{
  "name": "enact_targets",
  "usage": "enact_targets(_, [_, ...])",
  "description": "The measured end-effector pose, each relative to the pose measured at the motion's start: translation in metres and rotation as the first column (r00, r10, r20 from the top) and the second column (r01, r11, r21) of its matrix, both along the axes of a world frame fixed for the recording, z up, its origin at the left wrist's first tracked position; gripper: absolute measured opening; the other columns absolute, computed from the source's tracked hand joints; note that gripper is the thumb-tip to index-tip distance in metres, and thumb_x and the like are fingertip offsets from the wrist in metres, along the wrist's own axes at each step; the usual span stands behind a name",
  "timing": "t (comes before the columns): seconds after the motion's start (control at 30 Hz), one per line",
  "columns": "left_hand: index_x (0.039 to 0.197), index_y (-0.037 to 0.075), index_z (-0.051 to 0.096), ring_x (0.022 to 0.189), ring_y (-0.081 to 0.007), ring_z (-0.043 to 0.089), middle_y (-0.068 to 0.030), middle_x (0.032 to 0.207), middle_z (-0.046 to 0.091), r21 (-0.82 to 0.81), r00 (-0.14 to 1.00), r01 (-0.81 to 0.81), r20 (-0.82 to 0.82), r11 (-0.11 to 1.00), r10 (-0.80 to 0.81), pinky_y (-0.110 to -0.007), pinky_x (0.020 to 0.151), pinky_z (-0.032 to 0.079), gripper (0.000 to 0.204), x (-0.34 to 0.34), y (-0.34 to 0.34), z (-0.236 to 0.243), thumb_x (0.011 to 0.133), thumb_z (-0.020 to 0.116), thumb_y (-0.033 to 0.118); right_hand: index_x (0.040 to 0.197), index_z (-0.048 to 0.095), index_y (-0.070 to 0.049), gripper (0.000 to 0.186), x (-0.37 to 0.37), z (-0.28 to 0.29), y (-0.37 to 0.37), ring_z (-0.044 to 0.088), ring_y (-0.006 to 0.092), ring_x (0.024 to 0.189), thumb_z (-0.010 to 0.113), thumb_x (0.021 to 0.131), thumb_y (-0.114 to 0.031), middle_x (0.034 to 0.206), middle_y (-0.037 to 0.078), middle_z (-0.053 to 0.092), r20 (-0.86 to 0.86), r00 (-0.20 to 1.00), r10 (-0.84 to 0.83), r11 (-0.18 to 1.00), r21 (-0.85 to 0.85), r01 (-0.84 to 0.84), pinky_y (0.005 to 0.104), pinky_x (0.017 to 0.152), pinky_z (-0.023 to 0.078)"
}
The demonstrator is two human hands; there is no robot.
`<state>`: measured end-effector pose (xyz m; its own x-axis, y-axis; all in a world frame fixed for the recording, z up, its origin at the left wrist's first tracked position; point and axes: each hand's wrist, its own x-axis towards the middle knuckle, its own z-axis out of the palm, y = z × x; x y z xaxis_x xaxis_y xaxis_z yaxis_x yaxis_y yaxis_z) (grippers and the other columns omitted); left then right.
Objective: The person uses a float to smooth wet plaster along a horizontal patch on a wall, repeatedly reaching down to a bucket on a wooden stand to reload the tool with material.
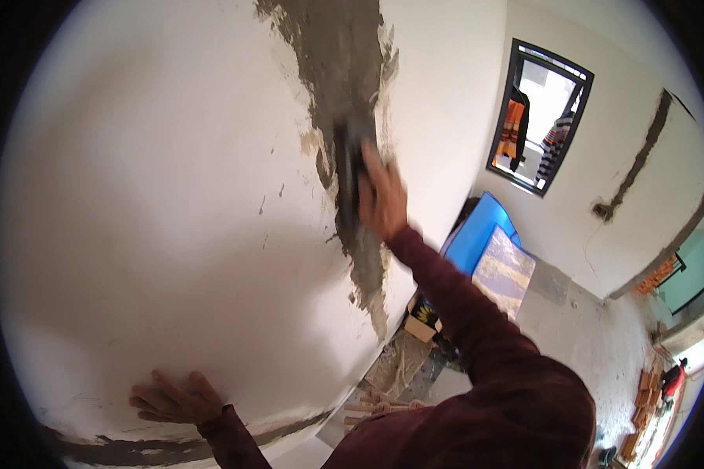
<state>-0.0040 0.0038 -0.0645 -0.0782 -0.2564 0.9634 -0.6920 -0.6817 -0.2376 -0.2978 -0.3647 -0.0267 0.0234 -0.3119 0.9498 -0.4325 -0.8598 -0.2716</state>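
A ragged vertical strip of wet grey mortar runs down the white wall and narrows toward its lower end. My right hand is closed around a dark plastering trowel, whose long blade lies along the strip. Motion blurs the trowel and fingers, and the handle is mostly hidden by the hand. Lower left, my left hand rests on the white wall with its fingers spread, holding nothing. Small mortar splashes dot the wall left of the strip.
Another mortar band crosses the wall's bottom. Blue sheets, a patterned board and a cardboard box stand by the wall's base. Beyond are a black-framed window, a patched groove, bricks and a person in red.
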Motion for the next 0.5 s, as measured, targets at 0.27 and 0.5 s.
enact_targets(0.27, [0.154, 0.007, 0.042, 0.154, -0.0424, 0.015, -0.0237, 0.164, 0.024, 0.046, 1.0, -0.007, 0.013, 0.999, 0.006, -0.062, 0.121, 0.004, 0.074, -0.003, 0.002, -0.001, 0.103, 0.037, 0.061, 0.142, 0.057, -0.022, 0.057, 0.003, 0.057, -0.009, 0.065, 0.0397, 0.092, 0.065, 0.088, -0.004, 0.115, 0.019, 0.063, 0.038, 0.997, 0.073, 0.994, -0.082, -0.069, 0.0471, 0.074, 0.055])
enact_targets(0.5, [0.157, 0.012, 0.038, 0.155, -0.0412, 0.012, -0.0221, 0.166, 0.02, 0.027, 0.999, -0.046, -0.011, 0.999, 0.047, -0.063, 0.121, 0.002, 0.077, 0.003, 0.001, -0.007, 0.102, 0.035, 0.065, 0.14, 0.058, -0.021, 0.051, 0.006, 0.108, -0.02, 0.065, 0.0424, 0.094, 0.064, 0.09, -0.008, 0.117, 0.02, 0.062, 0.129, 0.98, 0.149, 0.966, -0.231, -0.117, 0.0475, 0.075, 0.055])
